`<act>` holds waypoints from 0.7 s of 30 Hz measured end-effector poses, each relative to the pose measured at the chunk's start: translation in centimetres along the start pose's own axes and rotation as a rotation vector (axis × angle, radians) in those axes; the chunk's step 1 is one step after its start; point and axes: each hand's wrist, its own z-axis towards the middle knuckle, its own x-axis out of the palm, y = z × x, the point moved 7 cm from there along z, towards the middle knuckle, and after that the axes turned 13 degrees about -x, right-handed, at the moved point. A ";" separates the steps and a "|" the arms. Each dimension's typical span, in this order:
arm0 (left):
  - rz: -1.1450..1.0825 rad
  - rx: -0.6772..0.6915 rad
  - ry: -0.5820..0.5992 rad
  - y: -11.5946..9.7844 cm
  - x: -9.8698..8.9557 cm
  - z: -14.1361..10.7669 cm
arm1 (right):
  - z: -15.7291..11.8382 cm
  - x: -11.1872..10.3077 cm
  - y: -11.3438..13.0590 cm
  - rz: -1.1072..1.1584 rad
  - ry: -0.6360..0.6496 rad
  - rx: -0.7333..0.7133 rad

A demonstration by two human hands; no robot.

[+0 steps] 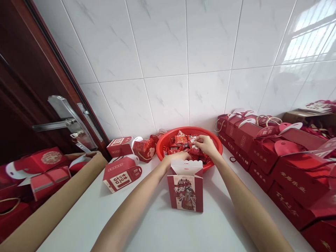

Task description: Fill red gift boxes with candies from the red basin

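A red plastic basket (215, 140) stands against the wall and holds several red-wrapped packets (181, 138). My right hand (205, 144) is over the basket's right part, thumb and fingertips pinched together at a packet; what they grip is too small to make out. In the basket's lower left part lies my left hand (177, 158), its fingers down among the packets and mostly hidden. In front of the basket a red and white gift box (186, 192) stands upright on the white table, its scalloped top open, close to my left wrist.
Small red boxes (123, 173) sit left of the basket. Stacked red boxes (262, 154) line the right side. At the far left, a cardboard carton (70, 196) holds more red boxes, beside a dark door with a metal handle (63, 122). A tiled wall rises behind.
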 end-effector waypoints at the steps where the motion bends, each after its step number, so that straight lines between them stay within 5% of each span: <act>1: -0.048 -0.003 -0.027 0.1 -0.3 -0.1 | 0.0 -0.2 0.0 0.015 -0.031 -0.011; 9: -0.663 0.110 -0.531 1.4 -5.2 -1.6 | -0.5 -2.0 0.4 0.167 -0.244 0.056; 21: -1.006 0.116 -0.538 2.4 -5.0 -2.1 | -0.9 -1.5 1.0 0.287 -0.185 0.088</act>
